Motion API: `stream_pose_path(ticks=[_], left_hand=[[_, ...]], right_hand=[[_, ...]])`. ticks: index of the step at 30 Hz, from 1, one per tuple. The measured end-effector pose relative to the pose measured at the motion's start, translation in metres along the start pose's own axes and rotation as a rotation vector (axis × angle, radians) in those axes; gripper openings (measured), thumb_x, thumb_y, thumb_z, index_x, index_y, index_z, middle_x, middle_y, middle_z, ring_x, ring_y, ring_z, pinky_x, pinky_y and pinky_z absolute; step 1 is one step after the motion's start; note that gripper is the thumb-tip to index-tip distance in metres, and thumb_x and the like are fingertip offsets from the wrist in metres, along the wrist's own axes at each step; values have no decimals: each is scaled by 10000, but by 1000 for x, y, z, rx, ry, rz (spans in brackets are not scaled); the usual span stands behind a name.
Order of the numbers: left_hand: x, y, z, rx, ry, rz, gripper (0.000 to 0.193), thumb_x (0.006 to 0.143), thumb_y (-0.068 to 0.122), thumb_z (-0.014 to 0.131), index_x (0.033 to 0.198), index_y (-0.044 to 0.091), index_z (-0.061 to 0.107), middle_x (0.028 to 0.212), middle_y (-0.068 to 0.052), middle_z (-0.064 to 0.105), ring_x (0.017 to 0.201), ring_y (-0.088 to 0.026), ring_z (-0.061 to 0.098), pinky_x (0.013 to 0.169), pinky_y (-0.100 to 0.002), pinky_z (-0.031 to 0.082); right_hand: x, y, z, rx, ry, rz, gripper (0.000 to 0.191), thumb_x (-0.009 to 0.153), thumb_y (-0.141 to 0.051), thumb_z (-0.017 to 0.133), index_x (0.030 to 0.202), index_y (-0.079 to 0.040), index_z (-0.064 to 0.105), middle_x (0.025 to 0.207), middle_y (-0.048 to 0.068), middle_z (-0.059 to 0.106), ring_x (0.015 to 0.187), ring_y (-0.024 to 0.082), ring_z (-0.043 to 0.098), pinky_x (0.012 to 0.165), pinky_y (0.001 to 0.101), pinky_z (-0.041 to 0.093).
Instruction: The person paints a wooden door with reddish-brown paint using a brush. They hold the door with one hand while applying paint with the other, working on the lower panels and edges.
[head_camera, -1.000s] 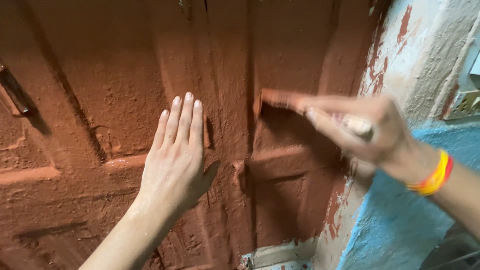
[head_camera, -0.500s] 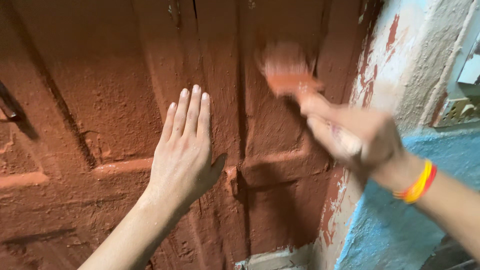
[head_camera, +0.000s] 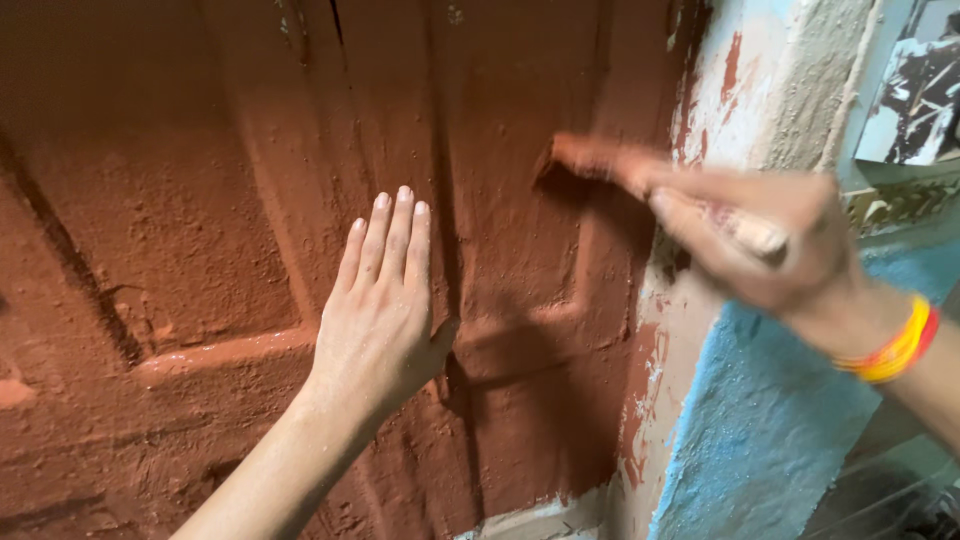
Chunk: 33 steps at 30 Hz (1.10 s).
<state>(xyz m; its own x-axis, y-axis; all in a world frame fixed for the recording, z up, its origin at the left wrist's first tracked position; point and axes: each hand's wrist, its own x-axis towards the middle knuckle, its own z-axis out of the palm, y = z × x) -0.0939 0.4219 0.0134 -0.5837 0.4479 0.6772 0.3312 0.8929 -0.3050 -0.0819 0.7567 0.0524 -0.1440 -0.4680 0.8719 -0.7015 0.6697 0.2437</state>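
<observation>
My left hand (head_camera: 385, 310) lies flat and open against the rough red-brown door (head_camera: 180, 200), fingers together and pointing up, holding nothing. My right hand (head_camera: 770, 240), blurred, with a yellow and red band (head_camera: 895, 345) at the wrist, is closed around the pale handle of a paintbrush (head_camera: 600, 160). Its reddened bristles touch the door's right-hand panel, just beside the paint-smeared white and blue wall (head_camera: 740, 400).
</observation>
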Motion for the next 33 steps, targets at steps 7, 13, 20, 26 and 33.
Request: stream_pose_path(ticks=[7,13,20,26,33], left_hand=[[-2,2,-4,-48,57,6,1067,782,398,728,1531,-125,176,1624,-317,186,1502,-416,144,1217,-505,130],[-23,-17,1,-45,41,-33,1087,778,406,738,1551,-116,181,1644,-316,185,1504,-421,147,1215,-508,140],[-53,-51,-1,-22,-10,-56,1075,771,391,739,1542,-111,184,1643,-315,170,1530,-436,132,1208,-512,133],[-77,-81,-11,41,-56,-78,1101,746,387,745,1542,-122,181,1643,-324,159,1547,-437,127,1205,-508,132],[-101,-130,-31,22,-58,-96,1136,722,374,781,1544,-118,170,1639,-329,152,1541,-447,122,1204,-519,124]], right_hand=[[7,12,-15,-235,179,-11,288,1160,-198,590,1221,22,766,807,130,733,580,105,625,474,245,466],[-25,-26,21,-20,-49,129,270,972,-186,653,1180,-62,774,838,98,781,481,108,656,389,246,473],[-42,-78,49,196,-175,116,236,860,-136,730,1081,-68,775,977,114,799,708,178,786,613,271,620],[-5,-121,74,218,-205,16,214,839,-128,756,1042,-71,791,844,100,798,614,188,755,542,284,595],[88,-152,79,41,93,-145,168,961,-14,739,1126,-32,766,841,113,737,640,176,676,576,315,518]])
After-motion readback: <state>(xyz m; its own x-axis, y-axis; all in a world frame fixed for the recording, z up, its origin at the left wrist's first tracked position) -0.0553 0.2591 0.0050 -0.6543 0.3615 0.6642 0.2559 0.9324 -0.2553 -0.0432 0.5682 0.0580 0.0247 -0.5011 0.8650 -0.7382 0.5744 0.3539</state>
